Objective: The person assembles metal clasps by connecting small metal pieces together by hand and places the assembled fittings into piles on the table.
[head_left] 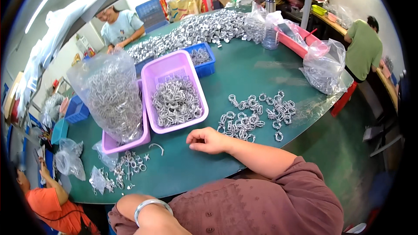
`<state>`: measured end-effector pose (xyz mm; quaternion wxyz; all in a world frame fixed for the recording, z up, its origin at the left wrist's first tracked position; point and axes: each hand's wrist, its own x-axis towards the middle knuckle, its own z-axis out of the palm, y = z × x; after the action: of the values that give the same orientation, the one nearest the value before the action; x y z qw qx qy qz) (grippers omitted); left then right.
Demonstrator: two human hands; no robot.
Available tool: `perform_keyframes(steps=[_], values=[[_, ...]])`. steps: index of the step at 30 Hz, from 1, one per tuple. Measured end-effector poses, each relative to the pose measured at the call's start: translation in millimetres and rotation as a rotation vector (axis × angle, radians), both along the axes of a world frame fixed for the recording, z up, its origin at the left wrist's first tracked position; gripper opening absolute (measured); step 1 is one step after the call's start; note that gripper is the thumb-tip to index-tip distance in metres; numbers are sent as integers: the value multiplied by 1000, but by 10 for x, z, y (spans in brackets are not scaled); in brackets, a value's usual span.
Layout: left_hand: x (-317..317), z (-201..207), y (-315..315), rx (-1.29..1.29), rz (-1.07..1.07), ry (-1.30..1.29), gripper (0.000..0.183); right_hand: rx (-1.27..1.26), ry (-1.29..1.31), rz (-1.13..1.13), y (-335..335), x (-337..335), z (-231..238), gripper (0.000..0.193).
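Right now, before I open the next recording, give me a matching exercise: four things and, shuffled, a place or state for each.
Things
1. Right hand
2. Pale bangle
3. Large clear bag
4. Loose silvery ring cluster

Places or states
A. Standing in a lilac bin
B. On the green tabletop, beyond the right forearm
C. Loosely curled
D. Around the left arm

Pairs: 1-C, 2-D, 3-A, 4-B
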<state>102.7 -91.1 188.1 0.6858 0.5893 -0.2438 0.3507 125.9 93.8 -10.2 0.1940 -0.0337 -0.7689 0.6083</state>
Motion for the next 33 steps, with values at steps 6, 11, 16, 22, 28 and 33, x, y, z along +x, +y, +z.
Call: perform_keyframes(steps=[6, 11, 16, 22, 28, 33], values=[[-70, -63, 29, -6, 44, -29, 35, -17, 15, 24, -2, -1, 25, 17], [-300, -265, 422, 169, -16, 53, 35, 6, 37, -12, -2, 65, 149, 16], [-780, -1168, 410, -416, 654, 413, 34, 345, -81, -149, 312, 444, 459, 19], [-1007, -1560, 438, -546, 1153, 819, 27, 581, -492, -587, 1022, 725, 591, 23], [-1087, -1744, 544, 102, 1436, 837, 13, 921, -681, -549, 1183, 534, 381, 27], [-1146, -1784, 545, 235, 1434, 883, 14, 987, -832, -512, 1264, 486, 353, 22]])
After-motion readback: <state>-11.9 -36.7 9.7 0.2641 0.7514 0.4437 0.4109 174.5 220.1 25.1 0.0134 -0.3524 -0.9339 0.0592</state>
